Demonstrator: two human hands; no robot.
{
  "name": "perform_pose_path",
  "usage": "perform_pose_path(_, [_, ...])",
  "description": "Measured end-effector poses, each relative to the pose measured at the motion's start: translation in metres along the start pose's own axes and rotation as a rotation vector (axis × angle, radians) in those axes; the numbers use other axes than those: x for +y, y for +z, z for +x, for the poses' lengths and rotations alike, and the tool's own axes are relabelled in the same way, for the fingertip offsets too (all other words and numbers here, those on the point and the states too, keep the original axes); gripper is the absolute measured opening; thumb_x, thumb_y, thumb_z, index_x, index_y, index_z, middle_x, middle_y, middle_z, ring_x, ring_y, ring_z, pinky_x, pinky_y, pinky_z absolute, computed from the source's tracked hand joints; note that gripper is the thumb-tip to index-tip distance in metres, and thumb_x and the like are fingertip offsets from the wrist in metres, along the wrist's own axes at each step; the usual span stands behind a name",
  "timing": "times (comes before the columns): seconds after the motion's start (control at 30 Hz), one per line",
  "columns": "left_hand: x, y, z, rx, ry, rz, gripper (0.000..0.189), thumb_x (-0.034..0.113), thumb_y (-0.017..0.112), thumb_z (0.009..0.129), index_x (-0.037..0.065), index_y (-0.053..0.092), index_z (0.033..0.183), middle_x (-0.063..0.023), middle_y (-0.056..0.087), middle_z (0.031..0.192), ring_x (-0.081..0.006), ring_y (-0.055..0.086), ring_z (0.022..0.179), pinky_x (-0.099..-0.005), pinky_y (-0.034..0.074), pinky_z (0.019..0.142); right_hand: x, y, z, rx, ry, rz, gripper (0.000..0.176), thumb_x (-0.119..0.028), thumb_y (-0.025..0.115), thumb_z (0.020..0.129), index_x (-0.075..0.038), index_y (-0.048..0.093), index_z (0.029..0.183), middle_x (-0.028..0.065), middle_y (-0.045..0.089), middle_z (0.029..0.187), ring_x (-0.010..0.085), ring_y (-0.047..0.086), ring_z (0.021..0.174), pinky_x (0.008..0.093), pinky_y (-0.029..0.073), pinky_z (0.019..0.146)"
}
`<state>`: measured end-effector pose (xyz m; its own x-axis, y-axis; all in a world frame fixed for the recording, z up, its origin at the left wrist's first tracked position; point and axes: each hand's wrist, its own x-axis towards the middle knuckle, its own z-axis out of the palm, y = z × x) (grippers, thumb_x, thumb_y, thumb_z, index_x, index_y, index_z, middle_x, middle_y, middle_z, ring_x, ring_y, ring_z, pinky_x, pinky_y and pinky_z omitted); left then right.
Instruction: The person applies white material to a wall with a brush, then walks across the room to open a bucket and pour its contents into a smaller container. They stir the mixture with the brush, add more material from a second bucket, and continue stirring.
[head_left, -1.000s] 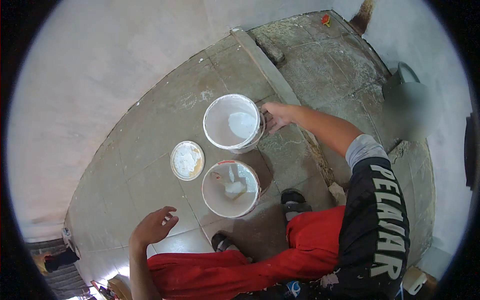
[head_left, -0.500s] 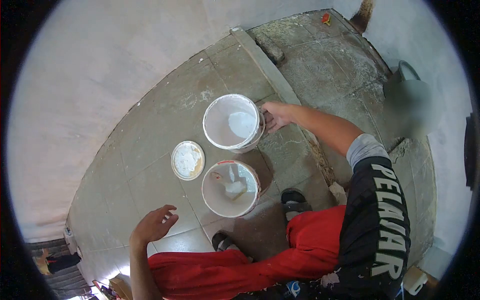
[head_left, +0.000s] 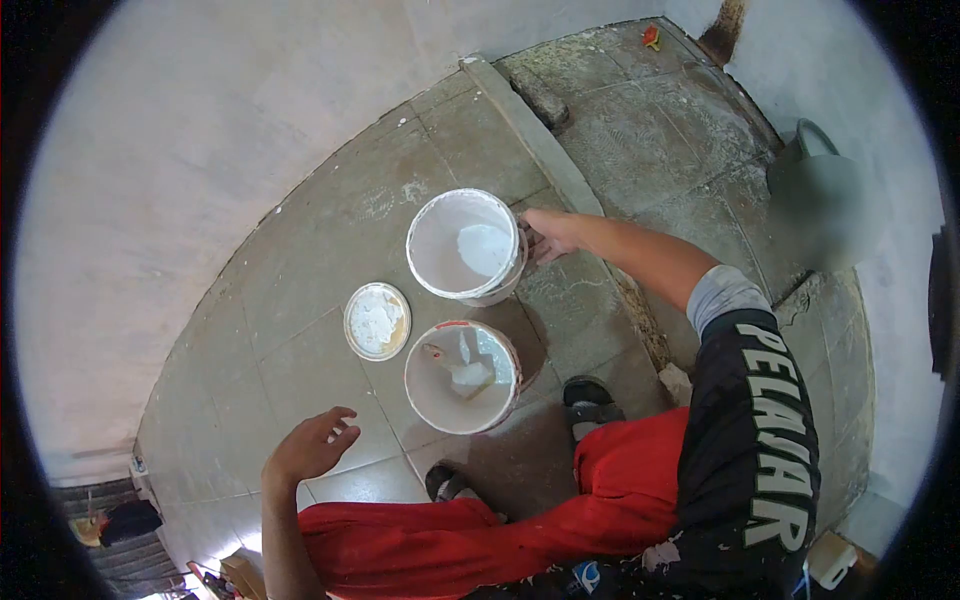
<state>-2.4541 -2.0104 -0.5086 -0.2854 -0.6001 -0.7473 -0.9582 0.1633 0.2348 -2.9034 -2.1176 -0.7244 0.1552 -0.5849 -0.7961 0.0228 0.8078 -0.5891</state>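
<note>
A white bucket (head_left: pixel 432 215) with white paint at its bottom stands upright on the tiled floor. At its right side my right hand (head_left: pixel 545 236) has its fingers curled against the rim and handle. Just nearer to me sits a second white bucket (head_left: pixel 425 395) with a reddish mark on its rim. Inside it lies a white-coated tool with a tan end (head_left: pixel 433 352), partly covered in white. To the left, a round lid (head_left: pixel 377 320) smeared with white paint lies flat. My left hand (head_left: pixel 312 444) hovers with loosely bent, parted fingers, holding nothing.
A low concrete ledge (head_left: pixel 535 140) crosses the floor beyond the buckets. On the right, by the wall, a grey-green bucket (head_left: pixel 815 205) appears blurred. My sandalled feet (head_left: pixel 592 400) stand close behind the nearer bucket. A white wall (head_left: pixel 220 130) rises at the left.
Almost nothing differs. My right arm has shifted very slightly; the hand stays at the farther bucket's side, and both buckets and the lid keep their places.
</note>
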Motion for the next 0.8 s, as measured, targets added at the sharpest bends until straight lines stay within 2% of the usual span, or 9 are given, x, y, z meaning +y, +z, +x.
perform_pose_path(0.13, [0.0, 0.0, -0.002, 0.002, -0.046, -0.02, 0.043, 0.036, 0.053, 0.098, 0.007, 0.054, 0.13, -0.02, 0.067, 0.113, -0.0332, 0.065, 0.103, -0.0423, 0.051, 0.09, 0.001, 0.0, -0.002, -0.05, -0.003, -0.053, 0.055, -0.042, 0.033, 0.097, -0.005, 0.046, 0.134, 0.0227, 0.049, 0.14, 0.0366, 0.046, 0.13, 0.0572, 0.032, 0.109])
perform_pose_path(0.2, [-0.002, 0.001, -0.006, -0.014, -0.031, -0.036, 0.044, 0.036, 0.052, 0.098, 0.007, 0.054, 0.131, -0.0199, 0.066, 0.113, -0.0337, 0.065, 0.103, -0.0422, 0.051, 0.09, 0.002, 0.001, -0.001, -0.032, -0.077, -0.159, 0.066, -0.054, 0.029, 0.097, -0.004, 0.044, 0.137, 0.0227, 0.048, 0.14, 0.0376, 0.044, 0.131, 0.0603, 0.03, 0.109])
perform_pose_path(0.23, [0.0, 0.001, -0.009, -0.015, -0.033, -0.036, 0.044, 0.036, 0.052, 0.098, 0.007, 0.054, 0.131, -0.0199, 0.066, 0.113, -0.0337, 0.065, 0.103, -0.0422, 0.051, 0.09, 0.002, 0.001, 0.001, -0.034, -0.076, -0.158, 0.066, -0.054, 0.029, 0.097, -0.004, 0.044, 0.137, 0.0227, 0.048, 0.14, 0.0376, 0.044, 0.131, 0.0603, 0.03, 0.109])
perform_pose_path(0.3, [0.005, 0.003, -0.016, -0.043, -0.081, -0.03, 0.044, 0.036, 0.052, 0.098, 0.007, 0.054, 0.131, -0.0192, 0.067, 0.114, -0.0328, 0.065, 0.103, -0.0424, 0.051, 0.09, 0.005, -0.001, 0.017, -0.025, -0.097, -0.08, 0.078, -0.066, 0.025, 0.096, -0.004, 0.044, 0.139, 0.0241, 0.048, 0.139, 0.0398, 0.043, 0.13, 0.0626, 0.028, 0.108])
perform_pose_path(0.5, [0.0, 0.011, -0.031, -0.018, -0.132, -0.063, 0.042, 0.034, 0.054, 0.098, 0.008, 0.054, 0.131, -0.0179, 0.066, 0.116, -0.032, 0.066, 0.102, -0.0425, 0.052, 0.09, 0.005, -0.015, 0.055, -0.03, -0.071, -0.076, 0.085, -0.07, 0.022, 0.094, -0.001, 0.039, 0.14, 0.0274, 0.051, 0.131, 0.0417, 0.05, 0.124, 0.0597, 0.036, 0.105])
perform_pose_path(0.6, [-0.001, 0.013, -0.036, -0.001, -0.152, -0.062, 0.042, 0.034, 0.054, 0.098, 0.008, 0.054, 0.13, -0.0179, 0.066, 0.116, -0.0322, 0.066, 0.102, -0.0422, 0.052, 0.09, -0.001, -0.017, 0.053, 0.033, -0.035, -0.063, 0.088, -0.071, 0.022, 0.093, 0.001, 0.039, 0.139, 0.0283, 0.052, 0.131, 0.0417, 0.051, 0.123, 0.0577, 0.039, 0.103])
perform_pose_path(0.7, [0.004, 0.012, -0.037, -0.013, -0.18, -0.056, 0.042, 0.034, 0.054, 0.098, 0.008, 0.055, 0.13, -0.0184, 0.066, 0.116, -0.032, 0.066, 0.102, -0.0425, 0.052, 0.089, -0.004, -0.024, 0.047, 0.008, -0.05, -0.124, 0.09, -0.073, 0.021, 0.092, 0.002, 0.039, 0.139, 0.0291, 0.052, 0.132, 0.042, 0.053, 0.122, 0.0561, 0.042, 0.1])
perform_pose_path(0.8, [0.005, 0.014, -0.036, -0.022, -0.195, -0.057, 0.042, 0.035, 0.054, 0.098, 0.008, 0.055, 0.13, -0.0187, 0.067, 0.115, -0.0315, 0.066, 0.102, -0.0424, 0.052, 0.088, -0.003, -0.027, 0.047, -0.015, -0.061, -0.106, 0.096, -0.076, 0.021, 0.091, 0.003, 0.035, 0.144, 0.0306, 0.051, 0.131, 0.0457, 0.051, 0.121, 0.0586, 0.039, 0.103])
